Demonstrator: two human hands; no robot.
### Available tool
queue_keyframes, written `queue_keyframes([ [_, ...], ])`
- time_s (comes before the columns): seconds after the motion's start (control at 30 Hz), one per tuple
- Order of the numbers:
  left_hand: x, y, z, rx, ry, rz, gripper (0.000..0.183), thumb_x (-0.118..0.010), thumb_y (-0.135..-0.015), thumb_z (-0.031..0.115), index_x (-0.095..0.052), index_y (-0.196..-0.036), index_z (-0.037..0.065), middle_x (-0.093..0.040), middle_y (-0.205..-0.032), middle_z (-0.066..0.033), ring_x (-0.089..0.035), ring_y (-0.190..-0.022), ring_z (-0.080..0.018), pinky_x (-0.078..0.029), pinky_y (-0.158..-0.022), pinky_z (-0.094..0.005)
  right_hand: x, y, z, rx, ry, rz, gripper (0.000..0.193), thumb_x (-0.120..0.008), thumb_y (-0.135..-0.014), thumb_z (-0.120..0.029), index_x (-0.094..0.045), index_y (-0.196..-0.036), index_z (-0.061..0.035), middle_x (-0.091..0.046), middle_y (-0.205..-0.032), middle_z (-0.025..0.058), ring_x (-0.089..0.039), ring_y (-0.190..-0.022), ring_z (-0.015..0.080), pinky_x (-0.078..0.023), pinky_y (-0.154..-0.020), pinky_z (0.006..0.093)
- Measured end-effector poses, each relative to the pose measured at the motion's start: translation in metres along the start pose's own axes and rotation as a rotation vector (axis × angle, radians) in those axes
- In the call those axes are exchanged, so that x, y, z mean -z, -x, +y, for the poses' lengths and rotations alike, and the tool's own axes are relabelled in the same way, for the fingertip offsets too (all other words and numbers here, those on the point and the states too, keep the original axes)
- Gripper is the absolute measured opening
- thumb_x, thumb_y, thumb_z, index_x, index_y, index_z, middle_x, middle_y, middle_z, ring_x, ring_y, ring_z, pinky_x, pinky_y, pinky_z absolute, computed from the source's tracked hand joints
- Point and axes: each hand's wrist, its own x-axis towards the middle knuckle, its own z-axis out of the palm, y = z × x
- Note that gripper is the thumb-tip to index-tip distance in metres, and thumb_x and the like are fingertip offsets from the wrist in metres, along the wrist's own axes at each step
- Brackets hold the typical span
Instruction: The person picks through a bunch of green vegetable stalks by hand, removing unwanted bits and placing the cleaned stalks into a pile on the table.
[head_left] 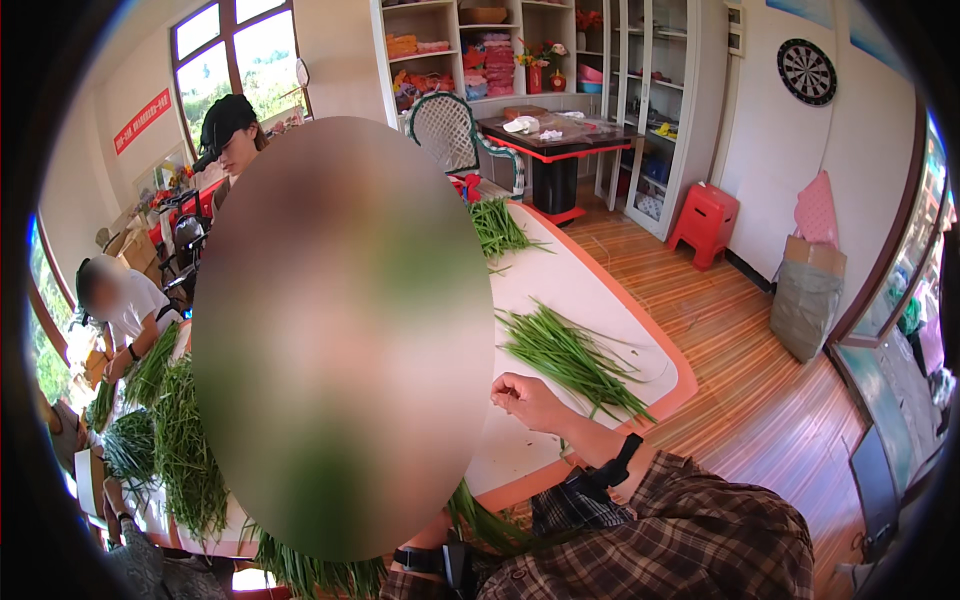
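My right hand [530, 401] is over the white table [532, 285], its fingers curled together in a pinch. Part of the fingertips runs into a large blurred patch, so whatever they may hold is hidden. Just beyond it lies a loose bunch of long, thin green stalks [575, 358], like chives, apart from the hand. Of my left arm only the banded wrist [420, 560] shows; the hand and its fingers are lost in the blur. Long green leaves [487, 522] hang by the table's near edge beside that wrist.
More green stalks [500, 228] lie at the far table end, and a big heap [187, 450] covers the left side. People [130, 305] work there. A patterned chair [447, 135], a dark side table [560, 140] and a red stool [706, 225] stand beyond.
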Motion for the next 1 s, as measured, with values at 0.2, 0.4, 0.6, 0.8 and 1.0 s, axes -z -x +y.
queue_keyframes([
  [0.2, -0.005, 0.004, 0.011, -0.005, -0.026, 0.029, 0.029, -0.044, -0.085, 0.010, -0.043, -0.113, 0.002, -0.053, -0.062, -0.0036, -0.034, -0.038, -0.0024, -0.028, -0.037, -0.0147, 0.063, 0.014, 0.005, 0.180, 0.685, 0.316, 0.018, -0.055, -0.076, -0.014, -0.055, -0.092, -0.0075, -0.055, -0.093, 0.0086, -0.051, -0.088, 0.0264, -0.044, -0.073, 0.0347],
  [0.4, -0.018, 0.004, 0.037, -0.002, 0.274, -0.016, 0.018, -0.046, -0.084, 0.011, -0.051, -0.099, 0.003, -0.054, -0.062, -0.0041, -0.035, -0.040, -0.0033, -0.029, -0.038, -0.0159, 0.089, 0.020, 0.024, 0.085, 0.976, 0.404, 0.027, -0.056, -0.076, -0.018, -0.053, -0.101, -0.0096, -0.053, -0.102, 0.0096, -0.048, -0.098, 0.0289, -0.042, -0.080, 0.0387],
  [0.6, -0.019, 0.009, 0.043, 0.021, 0.316, 0.014, 0.011, -0.045, -0.085, 0.009, -0.051, -0.091, 0.003, -0.054, -0.061, -0.0044, -0.034, -0.041, -0.0019, -0.030, -0.042, -0.0157, 0.086, 0.016, 0.028, -0.103, 1.038, 0.305, 0.031, -0.056, -0.076, -0.022, -0.051, -0.104, -0.0109, -0.054, -0.100, 0.0076, -0.049, -0.097, 0.0264, -0.043, -0.078, 0.0381],
  [0.8, -0.016, 0.009, 0.035, -0.031, 0.054, 0.033, 0.012, -0.047, -0.084, 0.013, -0.052, -0.092, 0.005, -0.053, -0.062, -0.0042, -0.035, -0.041, -0.0034, -0.030, -0.040, -0.0169, 0.091, 0.015, 0.022, -0.215, 0.918, 0.328, 0.020, -0.057, -0.075, -0.019, -0.057, -0.092, -0.0100, -0.057, -0.086, 0.0063, -0.056, -0.080, 0.0224, -0.045, -0.068, 0.0352],
  [1.0, -0.007, 0.009, 0.015, 0.017, 0.037, 0.067, 0.010, -0.046, -0.084, 0.012, -0.052, -0.090, 0.006, -0.052, -0.059, -0.0031, -0.033, -0.040, -0.0027, -0.028, -0.039, -0.0167, 0.097, 0.017, 0.012, -0.063, 0.826, 0.443, 0.013, -0.057, -0.073, -0.014, -0.060, -0.084, -0.0083, -0.057, -0.078, 0.0064, -0.056, -0.071, 0.0215, -0.045, -0.061, 0.0328],
])
